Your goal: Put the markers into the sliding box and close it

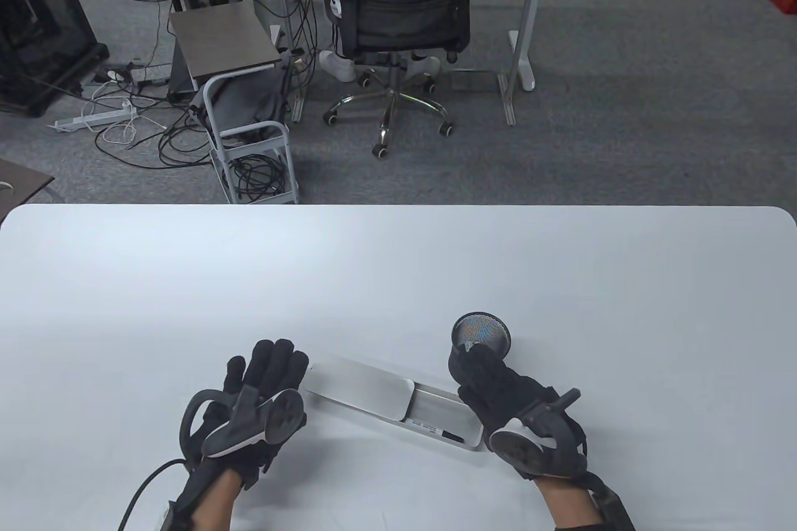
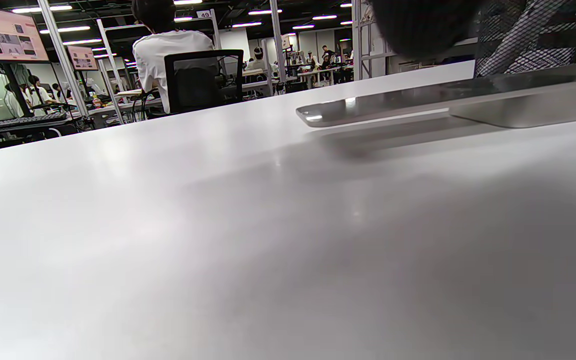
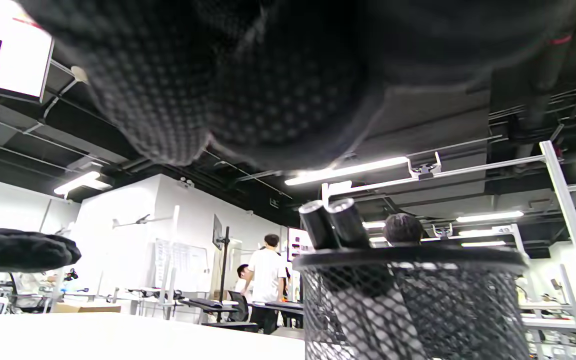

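The silver sliding box lies slantwise on the white table, its lid point(image 1: 358, 388) slid to the left and the tray point(image 1: 436, 408) uncovered. A white marker point(image 1: 445, 431) lies in the tray. A black mesh cup point(image 1: 481, 335) stands just behind the box; two dark markers point(image 3: 333, 222) stick out of the mesh cup point(image 3: 408, 300). My right hand point(image 1: 474, 363) reaches over the cup's near rim, its fingers point(image 3: 218, 75) hanging above the marker ends and holding nothing. My left hand point(image 1: 274, 360) lies flat with straight fingers beside the lid's left end point(image 2: 418, 102).
The table's far edge point(image 1: 398, 207) runs across the middle of the table view. Beyond it are an office chair point(image 1: 398, 27), a small cart point(image 1: 249, 139) and floor cables. Bare table surface point(image 1: 249, 282) stretches left and behind the hands.
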